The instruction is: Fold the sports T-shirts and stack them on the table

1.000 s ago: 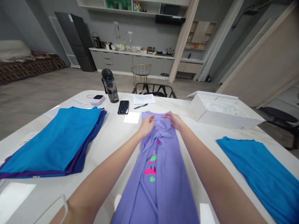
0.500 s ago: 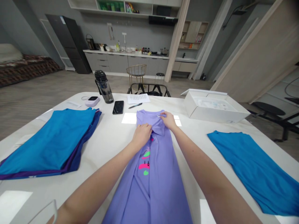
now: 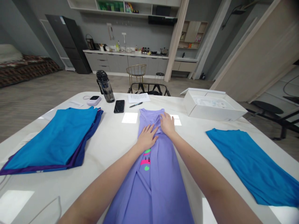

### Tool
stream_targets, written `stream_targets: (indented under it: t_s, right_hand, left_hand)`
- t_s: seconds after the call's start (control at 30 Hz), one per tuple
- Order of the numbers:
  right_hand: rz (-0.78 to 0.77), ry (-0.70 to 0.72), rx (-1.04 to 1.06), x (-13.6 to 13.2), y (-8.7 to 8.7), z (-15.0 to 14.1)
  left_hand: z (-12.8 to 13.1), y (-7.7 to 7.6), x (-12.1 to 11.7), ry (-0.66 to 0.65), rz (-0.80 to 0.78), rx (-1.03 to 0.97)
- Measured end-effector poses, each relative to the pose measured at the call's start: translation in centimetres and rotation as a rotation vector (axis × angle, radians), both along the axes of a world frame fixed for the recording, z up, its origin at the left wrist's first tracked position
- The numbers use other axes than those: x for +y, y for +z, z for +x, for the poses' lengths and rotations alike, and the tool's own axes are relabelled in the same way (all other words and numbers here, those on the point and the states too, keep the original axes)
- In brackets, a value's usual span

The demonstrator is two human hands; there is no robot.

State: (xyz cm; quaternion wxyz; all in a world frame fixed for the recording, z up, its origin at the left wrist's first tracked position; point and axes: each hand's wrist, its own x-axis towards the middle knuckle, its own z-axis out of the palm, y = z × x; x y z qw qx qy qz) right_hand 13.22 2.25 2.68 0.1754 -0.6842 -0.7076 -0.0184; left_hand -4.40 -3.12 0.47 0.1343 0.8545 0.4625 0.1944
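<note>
A long purple garment (image 3: 163, 174) with a pink and green print lies lengthwise before me on the white table (image 3: 112, 137), its neck end away from me. My left hand (image 3: 147, 137) rests on its upper part with fingers spread, palm down. Just beyond and to the right, my right hand (image 3: 167, 124) touches the garment's right edge near the neck, fingers apart and slightly bent, thumb hidden. Between the hands the cloth is wrinkled, and part of the print is covered by my left hand.
On the left lies a stack of blue and purple clothes (image 3: 53, 137); a folded blue garment (image 3: 252, 165) lies right. Farther back are a water bottle (image 3: 106, 87), phone (image 3: 119, 106), purple-white gadget (image 3: 93, 100), pen (image 3: 135, 105), paper (image 3: 139, 98) and white box (image 3: 210, 109).
My right hand has let go of its pinch at the neck and moved slightly nearer me. My left hand has slid nearer and right, its fingers now spread on the cloth.
</note>
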Motion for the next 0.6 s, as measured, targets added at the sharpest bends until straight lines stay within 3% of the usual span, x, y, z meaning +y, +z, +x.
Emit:
stream_targets:
  t_s: [0.1,0.2,0.47,0.6]
  right_hand:
    - [-0.143,0.059,0.017,-1.4,-1.0,-0.6]
    - [-0.268,0.006,0.018,-1.9,-1.8,-0.3]
    - [-0.300,-0.081,-0.052,-2.3,-1.8,-0.2]
    - [-0.294,-0.087,-0.055,-2.3,-2.0,-0.3]
  left_hand:
    - [0.1,0.2,-0.2,0.113,-0.029,0.003]
    - [0.3,0.7,0.0,0.269,-0.054,-0.012]
    - [-0.7,0.9,1.2,0.526,-0.028,0.219]
    - [-2.3,0.7,2.0,0.532,0.028,0.326]
